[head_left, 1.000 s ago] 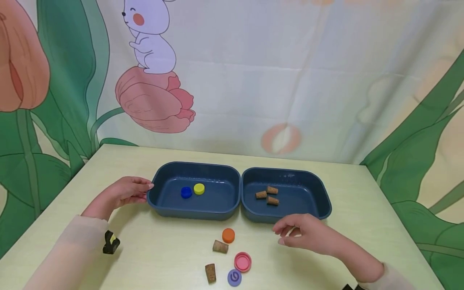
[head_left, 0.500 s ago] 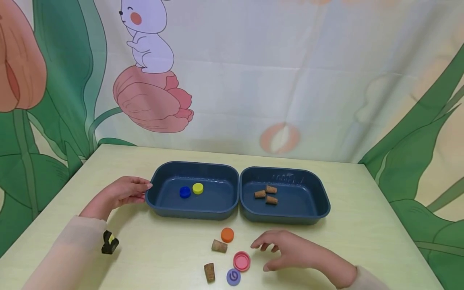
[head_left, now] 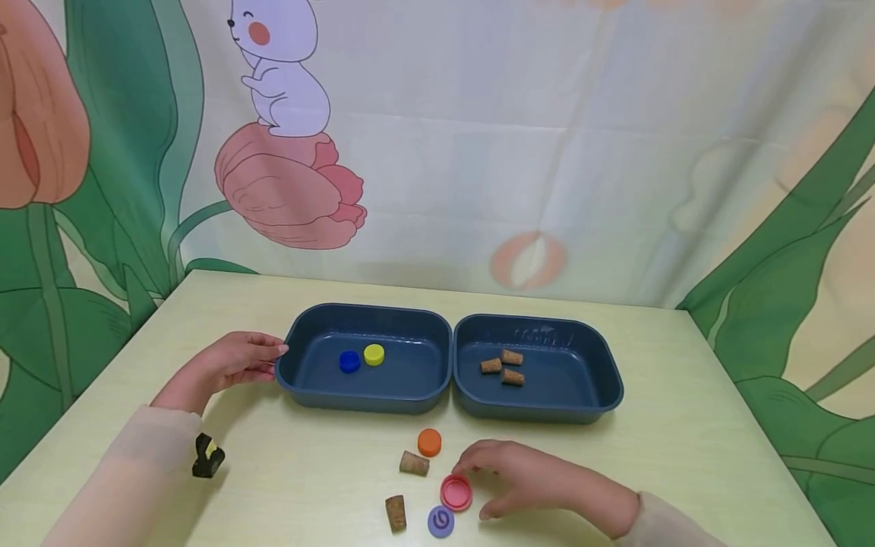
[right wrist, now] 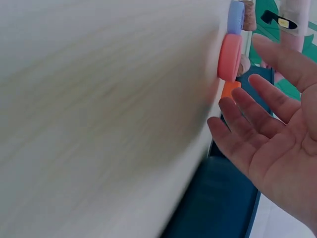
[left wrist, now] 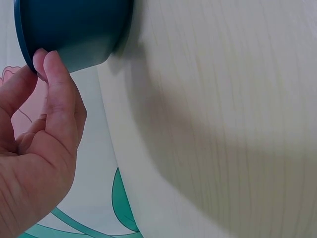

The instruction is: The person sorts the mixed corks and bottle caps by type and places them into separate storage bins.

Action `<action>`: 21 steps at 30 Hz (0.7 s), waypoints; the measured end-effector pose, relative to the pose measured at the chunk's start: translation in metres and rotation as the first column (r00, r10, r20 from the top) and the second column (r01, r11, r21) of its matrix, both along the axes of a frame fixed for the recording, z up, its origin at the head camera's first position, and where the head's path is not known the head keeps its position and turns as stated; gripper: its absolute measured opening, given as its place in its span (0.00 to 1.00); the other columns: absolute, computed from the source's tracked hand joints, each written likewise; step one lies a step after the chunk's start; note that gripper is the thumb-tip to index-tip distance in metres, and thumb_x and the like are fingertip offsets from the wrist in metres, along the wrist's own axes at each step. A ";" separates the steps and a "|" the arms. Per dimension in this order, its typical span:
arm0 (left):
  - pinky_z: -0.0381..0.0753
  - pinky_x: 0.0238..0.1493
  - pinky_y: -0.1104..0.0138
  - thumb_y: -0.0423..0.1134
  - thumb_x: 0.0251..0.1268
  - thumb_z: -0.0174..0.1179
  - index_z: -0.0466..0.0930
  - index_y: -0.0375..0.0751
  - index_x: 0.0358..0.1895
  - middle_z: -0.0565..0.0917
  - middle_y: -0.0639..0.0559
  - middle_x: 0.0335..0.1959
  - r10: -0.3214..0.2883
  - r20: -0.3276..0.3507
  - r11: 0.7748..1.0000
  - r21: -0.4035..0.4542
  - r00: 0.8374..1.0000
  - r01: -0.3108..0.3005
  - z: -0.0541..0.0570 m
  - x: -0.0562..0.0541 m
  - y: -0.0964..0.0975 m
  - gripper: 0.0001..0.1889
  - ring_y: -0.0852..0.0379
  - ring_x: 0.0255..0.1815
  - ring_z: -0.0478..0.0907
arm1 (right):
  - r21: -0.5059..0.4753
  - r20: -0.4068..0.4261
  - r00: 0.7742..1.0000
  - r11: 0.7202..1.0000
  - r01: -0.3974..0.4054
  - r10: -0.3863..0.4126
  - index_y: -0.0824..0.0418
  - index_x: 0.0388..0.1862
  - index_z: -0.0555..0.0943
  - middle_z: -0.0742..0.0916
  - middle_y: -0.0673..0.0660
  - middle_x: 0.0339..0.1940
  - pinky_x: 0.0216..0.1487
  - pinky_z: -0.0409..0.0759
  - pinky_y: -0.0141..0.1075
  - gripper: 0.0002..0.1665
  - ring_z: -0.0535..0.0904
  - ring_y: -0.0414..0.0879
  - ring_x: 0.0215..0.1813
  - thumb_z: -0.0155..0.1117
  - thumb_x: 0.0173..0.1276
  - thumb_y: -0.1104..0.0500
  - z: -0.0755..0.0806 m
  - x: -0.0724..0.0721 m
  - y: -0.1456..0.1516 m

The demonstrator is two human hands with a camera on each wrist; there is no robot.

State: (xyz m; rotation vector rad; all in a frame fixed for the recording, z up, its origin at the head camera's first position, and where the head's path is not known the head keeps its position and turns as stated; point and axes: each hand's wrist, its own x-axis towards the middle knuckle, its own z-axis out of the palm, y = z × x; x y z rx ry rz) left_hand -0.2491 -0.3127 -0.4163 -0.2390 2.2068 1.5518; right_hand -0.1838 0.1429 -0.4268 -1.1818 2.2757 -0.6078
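My left hand [head_left: 235, 361] pinches the left end of the left blue tray [head_left: 365, 404]; in the left wrist view its thumb and fingertips meet at the tray's rim [left wrist: 25, 44]. Over the table, my right hand [head_left: 522, 475] spreads its thumb and fingers beside the pink bottle cap [head_left: 456, 493], holding nothing. The right wrist view shows the fingers apart and the pink cap [right wrist: 229, 57] just beyond them. Touching the pink cap is a purple cap [head_left: 440, 522]. An orange cap [head_left: 429, 442] lies behind, against a cork [head_left: 414, 463]; another cork [head_left: 396, 513] is farther left.
A blue cap [head_left: 349, 362] and a yellow cap [head_left: 374, 355] sit in the left tray. The right blue tray [head_left: 536, 411], side by side with it, has three corks [head_left: 513, 377] inside. A printed curtain [head_left: 437, 152] hangs behind the table.
My right hand has moved from the right tray's front edge, toward me and left, to the pink cap. The left hand has stayed at the left tray.
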 end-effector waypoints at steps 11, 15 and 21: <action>0.87 0.40 0.74 0.41 0.80 0.53 0.64 0.22 0.69 0.82 0.59 0.30 0.001 -0.005 1.000 0.000 1.000 -0.001 -0.002 -0.001 0.000 0.26 0.64 0.32 0.81 | 0.074 -0.106 0.992 0.996 -0.054 0.062 0.59 0.63 0.81 0.86 0.52 0.60 0.70 0.78 0.33 0.30 0.80 0.41 0.62 0.76 0.61 0.64 -0.008 -0.003 -0.015; 0.87 0.40 0.74 0.41 0.80 0.53 0.64 0.21 0.69 0.82 0.59 0.30 0.002 -0.004 1.000 0.001 1.000 -0.002 -0.001 -0.001 0.000 0.27 0.64 0.32 0.81 | 0.103 -0.133 0.988 0.992 -0.068 0.081 0.59 0.62 0.82 0.87 0.51 0.58 0.69 0.78 0.32 0.29 0.80 0.40 0.61 0.76 0.59 0.64 -0.007 -0.003 -0.020; 0.87 0.40 0.74 0.40 0.80 0.53 0.65 0.22 0.68 0.82 0.59 0.30 -0.001 -0.008 1.000 0.012 1.000 0.001 -0.001 0.000 0.000 0.25 0.65 0.32 0.81 | 0.143 -0.163 0.981 0.987 -0.078 0.101 0.58 0.60 0.83 0.87 0.50 0.57 0.70 0.77 0.32 0.28 0.80 0.41 0.62 0.76 0.59 0.64 -0.004 -0.001 -0.025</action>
